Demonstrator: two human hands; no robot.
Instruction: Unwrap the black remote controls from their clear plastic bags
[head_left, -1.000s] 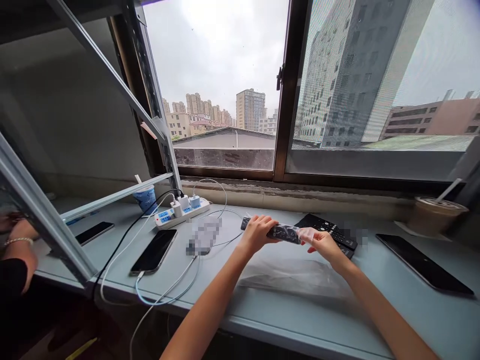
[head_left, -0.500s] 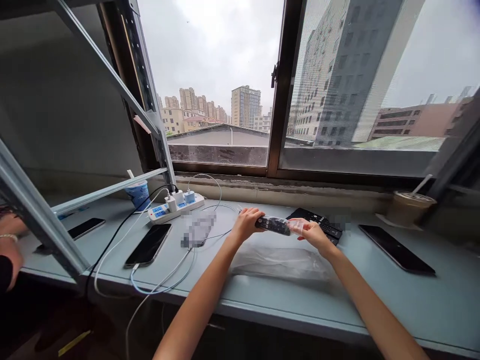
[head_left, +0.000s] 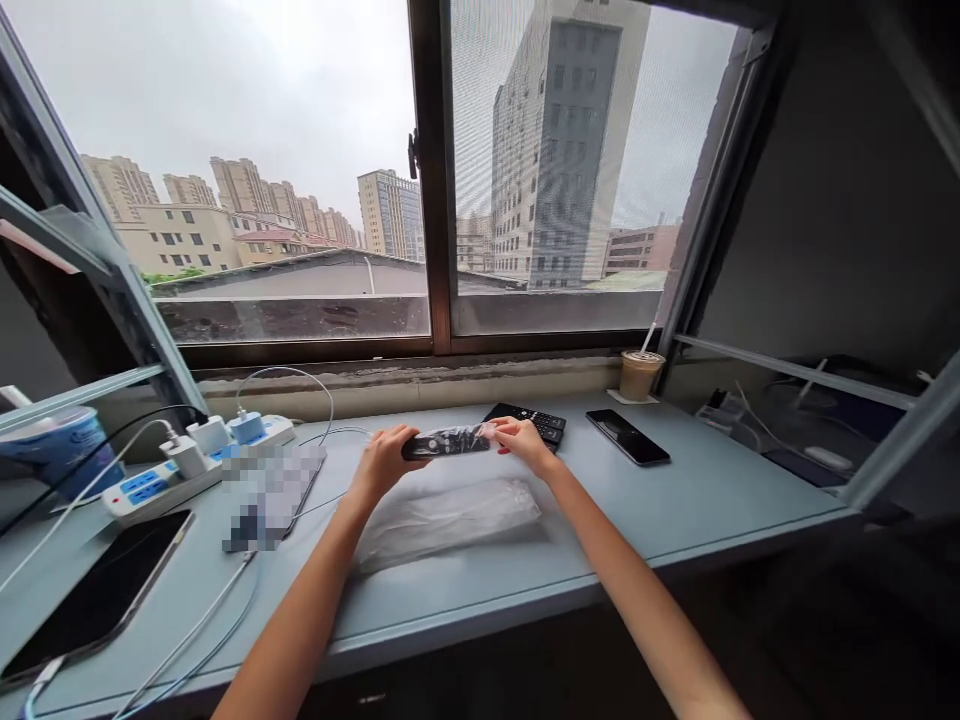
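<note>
My left hand (head_left: pixel 385 457) is wrapped round the left end of a black remote control (head_left: pixel 444 442) held level just above the pale blue table (head_left: pixel 675 500). A clear plastic sleeve covers the remote's right part. My right hand (head_left: pixel 517 441) pinches that sleeve at the remote's right end. Below both hands a pile of clear plastic bags (head_left: pixel 448 519) lies flat on the table. Behind my right hand rest more black remotes (head_left: pixel 540 420).
A smartphone (head_left: pixel 628 437) and an iced drink cup with a straw (head_left: pixel 640 373) sit at the right. At the left are a power strip (head_left: pixel 176 464) with chargers and cables, a charging phone (head_left: pixel 101 592) and a blue paper cup (head_left: pixel 56 448). Metal shelf frames flank the table.
The view has swung right, so everything has shifted left in the picture. Both hands still hold the remote and its sleeve; the person's hand at the far left is out of view.
</note>
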